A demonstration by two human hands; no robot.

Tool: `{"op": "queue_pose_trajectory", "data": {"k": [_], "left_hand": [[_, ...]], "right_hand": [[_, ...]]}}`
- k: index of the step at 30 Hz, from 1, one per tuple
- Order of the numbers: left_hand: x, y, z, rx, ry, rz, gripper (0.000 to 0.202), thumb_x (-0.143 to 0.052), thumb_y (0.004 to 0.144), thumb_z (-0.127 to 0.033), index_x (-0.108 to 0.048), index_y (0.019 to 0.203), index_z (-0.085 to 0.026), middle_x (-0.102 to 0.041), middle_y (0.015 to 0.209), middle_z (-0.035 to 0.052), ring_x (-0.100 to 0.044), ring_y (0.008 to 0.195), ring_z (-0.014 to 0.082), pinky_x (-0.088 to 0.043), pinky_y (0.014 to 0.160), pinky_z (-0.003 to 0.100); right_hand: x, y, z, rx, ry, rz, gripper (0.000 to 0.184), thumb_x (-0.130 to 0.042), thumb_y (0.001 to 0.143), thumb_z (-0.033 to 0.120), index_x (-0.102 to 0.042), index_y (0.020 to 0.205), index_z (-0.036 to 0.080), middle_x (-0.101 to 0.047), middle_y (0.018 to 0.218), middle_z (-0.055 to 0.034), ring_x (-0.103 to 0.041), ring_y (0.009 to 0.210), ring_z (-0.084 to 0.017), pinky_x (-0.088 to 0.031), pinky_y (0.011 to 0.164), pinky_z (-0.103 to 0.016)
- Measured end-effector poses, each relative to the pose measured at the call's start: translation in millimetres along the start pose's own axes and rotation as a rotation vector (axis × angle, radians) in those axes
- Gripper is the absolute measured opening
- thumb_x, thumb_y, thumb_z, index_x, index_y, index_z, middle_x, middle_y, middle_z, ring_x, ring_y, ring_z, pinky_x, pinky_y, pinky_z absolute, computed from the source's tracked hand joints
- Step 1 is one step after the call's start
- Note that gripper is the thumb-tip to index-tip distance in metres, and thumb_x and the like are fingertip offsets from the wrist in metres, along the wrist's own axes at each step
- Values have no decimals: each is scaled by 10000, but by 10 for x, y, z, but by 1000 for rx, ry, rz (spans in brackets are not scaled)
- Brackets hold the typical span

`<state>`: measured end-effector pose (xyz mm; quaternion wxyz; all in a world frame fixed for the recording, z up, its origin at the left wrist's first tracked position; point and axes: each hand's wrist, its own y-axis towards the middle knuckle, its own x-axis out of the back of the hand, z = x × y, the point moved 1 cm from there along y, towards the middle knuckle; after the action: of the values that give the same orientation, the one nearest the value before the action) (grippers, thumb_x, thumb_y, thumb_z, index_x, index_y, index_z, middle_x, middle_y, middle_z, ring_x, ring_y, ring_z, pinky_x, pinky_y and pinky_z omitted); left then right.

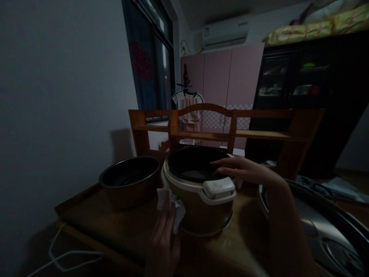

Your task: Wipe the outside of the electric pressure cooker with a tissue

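Note:
A rice cooker body with a pale rim and a dark inside stands on the wooden desk, its lid off. My left hand presses a white tissue against the cooker's near left side. Over the right part of the cooker's opening reaches my right hand, fingers stretched out and apart, holding nothing; whether it touches the rim I cannot tell. A dark inner pot sits just left of the cooker. At the right lies a large round lid with a shiny metal underside.
A low wooden shelf rack rises along the desk's far edge. A white cord hangs by the desk's left front edge, near the wall. Behind are a pink wardrobe and a dark cabinet.

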<state>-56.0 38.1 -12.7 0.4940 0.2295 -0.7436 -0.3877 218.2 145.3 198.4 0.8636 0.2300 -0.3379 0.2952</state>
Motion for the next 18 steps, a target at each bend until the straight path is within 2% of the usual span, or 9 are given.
{"op": "queue_pose_trajectory", "data": {"k": [10,18], "left_hand": [[48,-61,-33,20,23,24,630,-452,871,-117,-332,1479,-226,-509,1453,93,-503,1320,220,-523,1006,381],[112,-73,108,-103,125,55,622,-479,826,-124,-397,1438,-196,-556,1408,97,-560,1262,226,-546,968,386]], "right_hand": [[-11,-4,27,-14,-6,-6,519,-578,892,554,-611,1320,261,-719,1135,-45,-655,1006,-252,-523,860,-360],[-1,9,8,5,-9,-14,529,-599,870,561,-625,1311,270,-717,1151,-44,-642,1048,-267,-516,887,-370]]}}
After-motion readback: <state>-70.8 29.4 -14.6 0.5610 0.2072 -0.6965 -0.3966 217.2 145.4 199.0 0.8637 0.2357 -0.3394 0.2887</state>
